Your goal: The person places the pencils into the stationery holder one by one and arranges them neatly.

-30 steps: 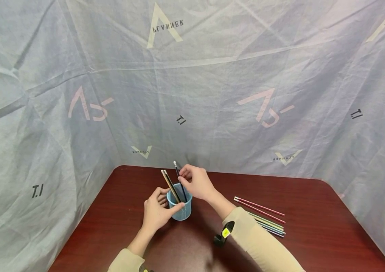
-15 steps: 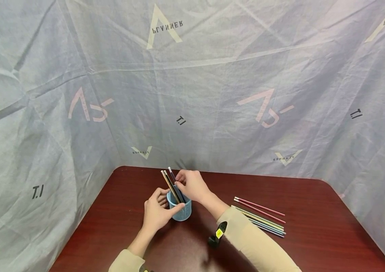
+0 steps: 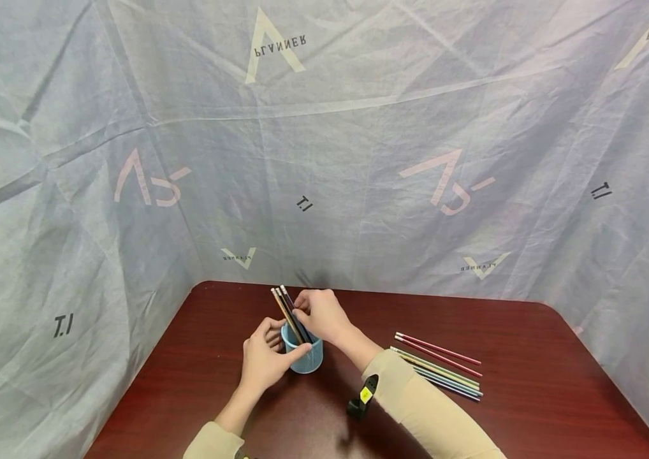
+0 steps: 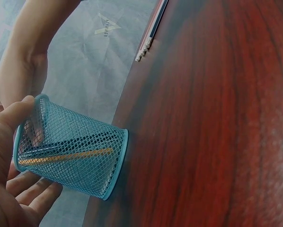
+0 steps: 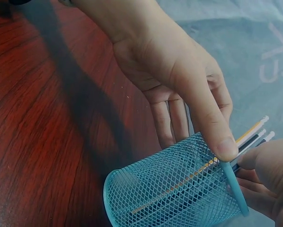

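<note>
1. Holding the blue mesh cup [image 3: 304,356] on the dark red table [image 3: 531,395], the left hand [image 3: 264,362] has its thumb hooked over the rim and its fingers wrapped round the wall; same grip as a second ago, cup has not shifted.
2. Left wrist view: thumb on the rim of the cup [image 4: 70,153], fingers [image 4: 30,196] under the mesh, pencils lying inside it.
3. Right hand [image 3: 320,313] sits right above the cup mouth, fingertips pinched together on the dark pencil [image 3: 289,303].
4. Change: a second ago that dark pencil stood high and nearly upright with its white tip well above the others; now it has dropped and leans left, tip level with the two other pencils [image 3: 280,301] in the cup, just beside them.
5. Right hand has come down and a bit left with it, now closer to the cup rim than before.
6. Right wrist view: three white-tipped ends [image 5: 260,130] poke out past the rim of the cup [image 5: 179,194], the yellow one running along the inside wall; the left hand [image 5: 179,80] clamps the rim with its thumb; the right hand's fingers [image 5: 269,165] are at the edge beside the pencil ends, exact contact hard to tell there.
7. Loose pencils [image 3: 438,366] lie in a fanned row on the table to the right, red ones farthest back, well apart from the cup; unchanged.
8. Black wrist device with a yellow tag [image 3: 362,398] on the right forearm, beige sleeve [image 3: 422,414] behind it.
9. Grey printed cloth [image 3: 324,159] hangs behind and around the table.
</note>
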Motion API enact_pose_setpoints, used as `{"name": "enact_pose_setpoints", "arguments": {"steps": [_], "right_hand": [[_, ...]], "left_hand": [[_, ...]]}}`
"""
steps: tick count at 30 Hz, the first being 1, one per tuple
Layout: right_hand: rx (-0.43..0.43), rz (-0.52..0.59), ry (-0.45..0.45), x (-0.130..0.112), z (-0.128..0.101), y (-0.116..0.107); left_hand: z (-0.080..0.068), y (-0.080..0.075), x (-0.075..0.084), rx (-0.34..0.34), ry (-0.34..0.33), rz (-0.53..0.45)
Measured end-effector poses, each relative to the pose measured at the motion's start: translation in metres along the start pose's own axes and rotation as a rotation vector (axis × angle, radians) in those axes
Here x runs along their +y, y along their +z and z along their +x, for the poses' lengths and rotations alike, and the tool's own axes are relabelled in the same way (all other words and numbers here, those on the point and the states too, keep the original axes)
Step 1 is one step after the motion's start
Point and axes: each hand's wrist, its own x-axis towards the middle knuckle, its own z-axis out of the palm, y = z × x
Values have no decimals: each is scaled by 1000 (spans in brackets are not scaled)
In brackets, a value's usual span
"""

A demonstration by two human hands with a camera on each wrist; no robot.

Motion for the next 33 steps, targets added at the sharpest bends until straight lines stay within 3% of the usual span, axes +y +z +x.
{"name": "enact_pose_setpoints", "arguments": {"steps": [7, 13, 33], "right_hand": [[-1, -3, 7, -2, -1, 2], [40, 19, -20, -1, -1, -8], [158, -8, -18, 31, -27, -108]], "left_hand": [[-2, 1, -2, 0, -4, -8], [-1, 1, -3, 3, -1, -26], [0, 2, 1, 22, -6, -19]]}}
